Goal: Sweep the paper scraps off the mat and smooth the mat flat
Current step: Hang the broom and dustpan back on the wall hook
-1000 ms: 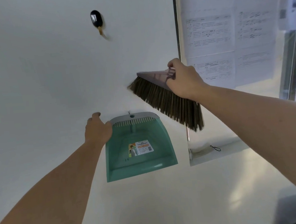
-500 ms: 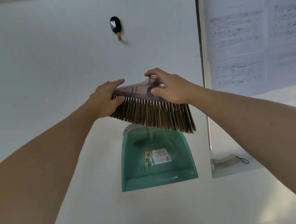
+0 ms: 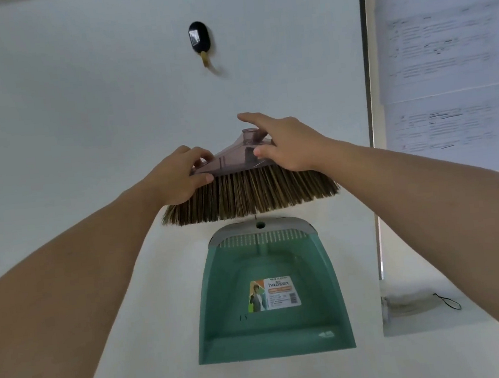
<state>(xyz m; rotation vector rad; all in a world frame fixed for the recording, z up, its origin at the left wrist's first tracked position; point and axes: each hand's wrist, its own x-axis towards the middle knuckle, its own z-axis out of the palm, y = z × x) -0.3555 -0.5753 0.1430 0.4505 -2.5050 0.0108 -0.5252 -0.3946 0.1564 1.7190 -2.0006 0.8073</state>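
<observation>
A handleless broom head [image 3: 248, 186], clear brown plastic with brown bristles pointing down, is held level against the white wall [image 3: 80, 114]. My left hand [image 3: 176, 178] grips its left end, fingers over the top and thumb on the front. My right hand [image 3: 286, 142] lies at the socket on its right half, with the index finger stretched straight above the socket and the thumb touching the plastic. Just below, a teal dustpan [image 3: 272, 297] hangs flat on the wall. No mat or paper scraps are in view.
A black wall hook [image 3: 199, 41] with a brass prong sits above the broom head. To the right are a dark vertical frame edge [image 3: 368, 84] and a panel with printed sheets [image 3: 444, 60]. A ledge with a black cord [image 3: 448, 303] lies at lower right.
The broom head has swung from tilted to level and moved above the dustpan. My left hand left the dustpan and took the head's left end. My right hand's fingers have straightened.
</observation>
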